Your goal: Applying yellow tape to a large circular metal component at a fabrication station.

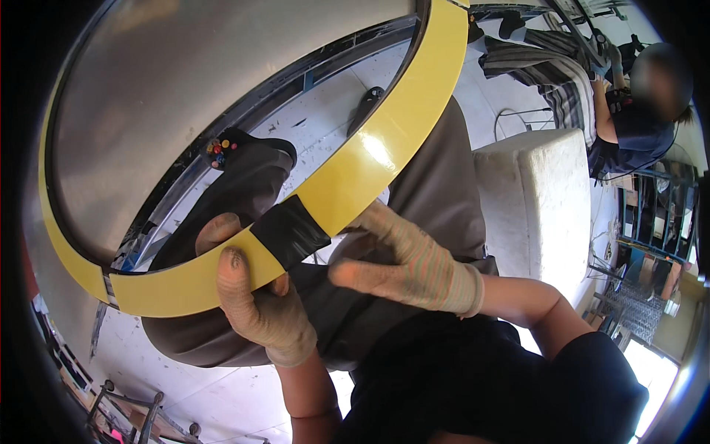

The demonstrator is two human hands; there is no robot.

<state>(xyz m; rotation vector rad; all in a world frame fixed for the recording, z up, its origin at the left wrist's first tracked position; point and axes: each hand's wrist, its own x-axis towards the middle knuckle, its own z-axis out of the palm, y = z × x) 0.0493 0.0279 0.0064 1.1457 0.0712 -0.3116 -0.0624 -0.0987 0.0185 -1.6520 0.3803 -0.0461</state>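
Observation:
A glossy yellow curved strip (370,159) sweeps across in front of me, with a black band (290,233) crossing it where two yellow lengths meet. My left hand (270,314), in a pale knit glove with darkened fingertips, grips the strip left of the black band: thumb on the yellow face, fingers behind. Just right of that band is my right hand (414,266), gloved alike. Its thumb stands apart from the stretched fingers, whose tips pass behind the strip's lower edge and are partly hidden.
Beyond the strip lies a large brushed-metal panel (185,96) with a dark rim. A bundle of coloured sticks (220,152) shows by my left knee. To the right stands a white block (529,200); another person (629,126) works behind it. A wheeled cart (140,414) is at lower left.

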